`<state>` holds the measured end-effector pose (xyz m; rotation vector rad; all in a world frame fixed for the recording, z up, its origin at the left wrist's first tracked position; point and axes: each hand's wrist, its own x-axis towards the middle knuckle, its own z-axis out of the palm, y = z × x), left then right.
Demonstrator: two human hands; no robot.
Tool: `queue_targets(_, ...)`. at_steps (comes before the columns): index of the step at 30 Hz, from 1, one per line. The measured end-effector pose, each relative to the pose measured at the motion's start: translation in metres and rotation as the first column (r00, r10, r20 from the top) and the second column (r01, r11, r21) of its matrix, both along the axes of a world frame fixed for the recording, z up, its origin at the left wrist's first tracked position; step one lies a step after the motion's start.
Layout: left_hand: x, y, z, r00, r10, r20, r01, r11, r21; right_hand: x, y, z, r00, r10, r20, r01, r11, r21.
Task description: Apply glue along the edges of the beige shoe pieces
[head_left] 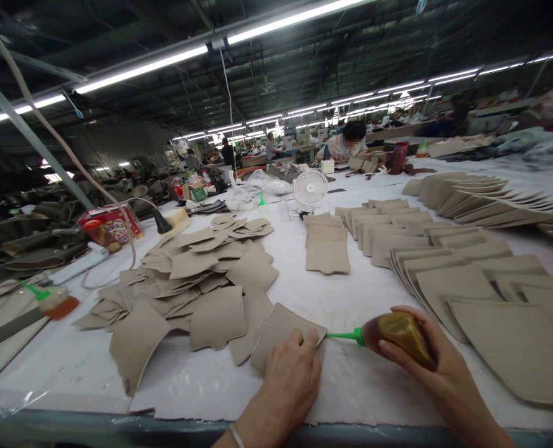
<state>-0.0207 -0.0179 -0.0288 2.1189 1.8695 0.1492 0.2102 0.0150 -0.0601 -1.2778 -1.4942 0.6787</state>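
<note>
My right hand [426, 351] is wrapped round a squeeze bottle [395, 336] of amber liquid, which lies tilted on its side. Its thin green nozzle [344, 336] points left, and the tip meets the right corner of a beige leather-like panel [279, 326]. Over that panel, my left hand [293, 373] has its fingers bent and gripping near the same corner; the thumb is mostly hidden. Just to the left lies a loose heap of similar panels [218, 317].
Overlapping rows of panels [449, 274] spread over the right of the white-covered table [276, 404]. A small white fan [310, 188] stands at the back. On the left are a second glue-type bottle [59, 303], a red box [111, 224] and a hanging hose [64, 137]. A co-worker [344, 146] bends over beyond.
</note>
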Motion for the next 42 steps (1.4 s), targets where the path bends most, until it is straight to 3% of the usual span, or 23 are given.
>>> queue_targets(5,0.000,0.001,0.002,1.000,0.009,0.009,-0.009,1.000,-0.012,0.003,-0.002,-0.005,0.990,0.124,-0.073,-0.133,0.982,-0.132)
queue_targets(11,-0.003,0.003,0.002,0.999,-0.003,0.047,0.004,1.000,-0.005,0.002,0.000,-0.004,0.997,0.030,-0.066,-0.036,0.994,-0.100)
queue_targets(16,-0.006,0.001,-0.001,0.997,-0.003,0.072,0.002,1.000,0.013,-0.003,-0.013,-0.001,0.983,0.165,-0.076,-0.176,0.970,-0.170)
queue_targets(21,-0.007,0.001,0.003,0.994,-0.002,0.112,0.001,1.000,0.008,0.000,-0.013,-0.005,0.995,0.064,-0.077,-0.075,0.986,-0.148)
queue_targets(26,-0.008,0.001,0.003,0.989,0.002,0.149,-0.003,1.000,0.011,0.003,-0.014,-0.009,0.963,0.265,-0.047,-0.269,0.944,-0.189)
queue_targets(31,-0.009,0.000,-0.001,0.987,-0.007,0.160,0.004,1.000,0.019,0.001,-0.017,-0.009,0.987,0.136,-0.081,-0.148,0.974,-0.169)
queue_targets(36,-0.008,0.000,-0.001,0.989,-0.007,0.151,0.004,1.000,0.017,-0.002,-0.022,-0.009,0.963,0.243,-0.116,-0.263,0.942,-0.210)
queue_targets(40,-0.008,0.000,0.000,0.987,-0.002,0.162,-0.002,1.000,0.022,0.001,-0.022,-0.013,0.982,0.158,-0.102,-0.176,0.962,-0.209)
queue_targets(42,-0.008,0.000,-0.001,0.984,-0.005,0.180,0.001,1.000,0.019,0.001,-0.023,-0.015,0.980,0.171,-0.106,-0.191,0.957,-0.217)
